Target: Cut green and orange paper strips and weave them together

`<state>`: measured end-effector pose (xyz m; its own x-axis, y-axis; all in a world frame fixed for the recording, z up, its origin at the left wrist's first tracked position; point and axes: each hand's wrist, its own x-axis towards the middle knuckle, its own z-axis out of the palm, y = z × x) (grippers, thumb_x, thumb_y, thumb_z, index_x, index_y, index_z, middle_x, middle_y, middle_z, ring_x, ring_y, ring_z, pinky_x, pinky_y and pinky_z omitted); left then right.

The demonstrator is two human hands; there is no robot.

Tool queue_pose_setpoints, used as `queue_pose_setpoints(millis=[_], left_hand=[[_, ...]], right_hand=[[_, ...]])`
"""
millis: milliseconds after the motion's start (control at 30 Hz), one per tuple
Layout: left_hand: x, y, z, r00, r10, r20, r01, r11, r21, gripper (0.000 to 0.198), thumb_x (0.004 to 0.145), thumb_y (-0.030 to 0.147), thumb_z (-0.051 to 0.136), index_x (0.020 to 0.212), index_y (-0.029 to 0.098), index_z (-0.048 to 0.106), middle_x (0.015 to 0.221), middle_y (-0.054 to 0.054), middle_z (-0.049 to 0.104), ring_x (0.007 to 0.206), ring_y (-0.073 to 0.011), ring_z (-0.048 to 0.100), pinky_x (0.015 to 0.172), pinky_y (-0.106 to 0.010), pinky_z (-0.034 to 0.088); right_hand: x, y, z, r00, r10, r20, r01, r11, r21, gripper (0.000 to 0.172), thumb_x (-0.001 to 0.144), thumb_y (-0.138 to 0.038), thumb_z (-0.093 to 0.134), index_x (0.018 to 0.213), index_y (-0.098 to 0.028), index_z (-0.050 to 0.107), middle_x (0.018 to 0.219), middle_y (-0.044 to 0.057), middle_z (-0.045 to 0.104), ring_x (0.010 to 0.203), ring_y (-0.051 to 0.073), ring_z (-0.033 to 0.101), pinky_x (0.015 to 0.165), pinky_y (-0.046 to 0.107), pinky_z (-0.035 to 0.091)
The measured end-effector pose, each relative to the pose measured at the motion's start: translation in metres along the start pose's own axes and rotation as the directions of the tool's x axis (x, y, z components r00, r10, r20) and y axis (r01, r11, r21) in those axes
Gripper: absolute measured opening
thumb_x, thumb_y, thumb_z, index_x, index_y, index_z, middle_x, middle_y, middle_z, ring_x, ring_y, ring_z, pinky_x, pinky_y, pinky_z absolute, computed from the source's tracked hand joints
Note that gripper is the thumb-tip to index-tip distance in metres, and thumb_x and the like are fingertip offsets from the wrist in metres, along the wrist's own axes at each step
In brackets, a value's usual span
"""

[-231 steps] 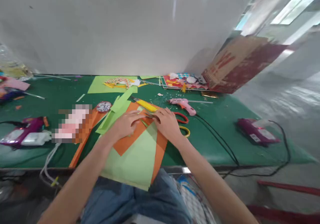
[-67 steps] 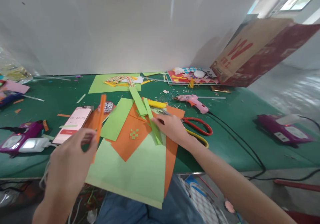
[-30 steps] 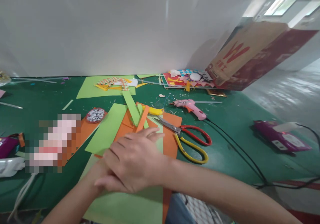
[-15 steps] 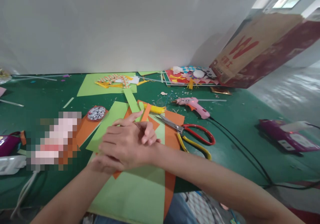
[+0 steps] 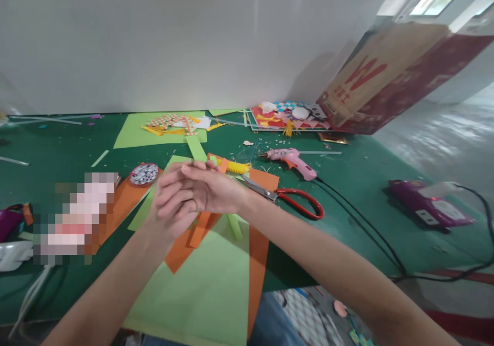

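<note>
My left hand (image 5: 169, 213) and my right hand (image 5: 216, 187) are clasped together over the papers, fingers interlocked and wrapped round each other. Neither shows any tool or paper in its grasp. Beneath them lie light green paper (image 5: 200, 299), orange paper (image 5: 175, 256), an orange strip (image 5: 199, 231) and a narrow green strip (image 5: 234, 227). Just past the right wrist are scissors (image 5: 270, 193), partly hidden by the forearm, with a red handle showing. A yellow-handled tool (image 5: 237, 167) lies behind the hands, partly covered.
A pink glue gun (image 5: 293, 161) trails a black cord to the right, near a purple power unit (image 5: 432, 204). Woven paper with yellow tassels (image 5: 172, 123) lies at the back. A round container (image 5: 144, 174) sits left. A paper bag (image 5: 360, 78) stands back right.
My clasped hands have turned, so the left no longer lies flat over the right and the fingers now interlock. More of the orange and green strips shows below them. The view has shifted slightly.
</note>
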<state>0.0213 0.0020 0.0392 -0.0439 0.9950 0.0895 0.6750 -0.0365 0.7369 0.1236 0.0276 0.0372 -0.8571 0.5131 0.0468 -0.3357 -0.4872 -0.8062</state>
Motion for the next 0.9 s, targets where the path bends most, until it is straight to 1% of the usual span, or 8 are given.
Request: queue_pose_setpoints(millis=[133,200,267,300,433,533,667,900], left_hand=[[0.005,0.006,-0.011,0.967,-0.049,0.248,0.139,0.923,-0.358,0.037,0.086,0.039,0.023,0.066,0.023,0.049,0.065,-0.001,0.066,0.040,-0.0148,0.054,0.037,-0.031,0.045],[0.005,0.008,-0.014,0.953,-0.005,0.304,0.180,0.814,-0.552,0.032,0.084,0.038,0.034,0.058,0.021,0.042,0.061,0.000,0.063,0.042,-0.0127,0.052,0.045,-0.029,0.047],[0.004,0.009,-0.015,0.971,0.079,0.226,0.093,0.744,-0.661,0.035,0.083,0.036,0.045,0.052,0.020,0.040,0.061,0.000,0.062,0.054,-0.0128,0.056,0.057,-0.027,0.048],[0.003,0.008,-0.014,0.982,0.122,0.143,0.002,0.756,-0.655,0.038,0.082,0.035,0.049,0.049,0.019,0.040,0.059,0.000,0.060,0.057,-0.0128,0.056,0.060,-0.026,0.047],[0.004,-0.001,-0.008,0.932,0.322,-0.165,-0.358,0.882,-0.305,0.043,0.083,0.029,0.052,0.047,0.018,0.030,0.045,0.005,0.034,0.045,-0.0079,0.035,0.046,-0.022,0.030],[0.010,-0.016,-0.002,0.761,0.572,-0.305,-0.597,0.802,0.016,0.044,0.079,0.016,0.053,0.053,0.019,0.017,0.049,0.008,0.015,0.043,-0.0066,0.017,0.041,-0.023,0.017],[0.018,-0.033,0.003,0.505,0.858,-0.090,-0.818,0.510,0.267,0.039,0.080,0.005,0.042,0.057,0.019,0.015,0.052,0.007,0.013,0.045,-0.0077,0.014,0.041,-0.025,0.012],[0.021,-0.039,0.002,0.528,0.847,0.061,-0.805,0.477,0.352,0.034,0.076,0.001,0.036,0.059,0.021,0.015,0.054,0.007,0.013,0.046,-0.0088,0.014,0.042,-0.023,0.016]], right_hand=[[-0.007,0.002,-0.005,0.972,-0.071,-0.223,-0.066,0.831,-0.552,0.039,0.093,-0.035,0.035,0.067,-0.016,0.057,0.060,0.000,0.062,0.052,0.011,0.059,0.049,0.021,0.043],[-0.011,0.004,-0.005,0.912,-0.276,-0.303,-0.176,0.405,-0.897,0.041,0.093,-0.034,0.034,0.065,-0.016,0.058,0.061,0.000,0.061,0.053,0.010,0.056,0.050,0.021,0.037],[-0.016,0.006,-0.005,0.864,-0.430,-0.262,-0.328,-0.086,-0.941,0.039,0.092,-0.034,0.037,0.071,-0.015,0.064,0.066,0.003,0.063,0.057,0.012,0.055,0.051,0.023,0.031],[-0.018,0.008,-0.005,0.865,-0.445,-0.233,-0.363,-0.232,-0.902,0.037,0.092,-0.033,0.039,0.073,-0.015,0.065,0.066,0.004,0.063,0.056,0.012,0.053,0.050,0.024,0.029],[-0.027,0.014,-0.008,0.942,-0.308,-0.136,-0.299,-0.580,-0.757,0.036,0.090,-0.019,0.038,0.066,-0.015,0.064,0.051,0.003,0.058,0.046,0.012,0.045,0.046,0.025,0.020],[-0.034,0.019,-0.011,0.952,-0.285,-0.109,-0.275,-0.648,-0.711,0.034,0.088,-0.014,0.040,0.061,-0.014,0.061,0.047,0.003,0.055,0.044,0.012,0.043,0.044,0.026,0.017],[-0.042,0.023,-0.017,0.956,-0.267,-0.120,-0.273,-0.670,-0.690,0.034,0.088,-0.013,0.041,0.061,-0.015,0.061,0.046,0.002,0.053,0.043,0.011,0.043,0.043,0.027,0.016],[-0.046,0.019,-0.022,0.924,-0.295,-0.245,-0.382,-0.661,-0.646,0.039,0.094,-0.022,0.039,0.064,-0.015,0.063,0.051,0.003,0.058,0.048,0.013,0.051,0.043,0.028,0.014]])
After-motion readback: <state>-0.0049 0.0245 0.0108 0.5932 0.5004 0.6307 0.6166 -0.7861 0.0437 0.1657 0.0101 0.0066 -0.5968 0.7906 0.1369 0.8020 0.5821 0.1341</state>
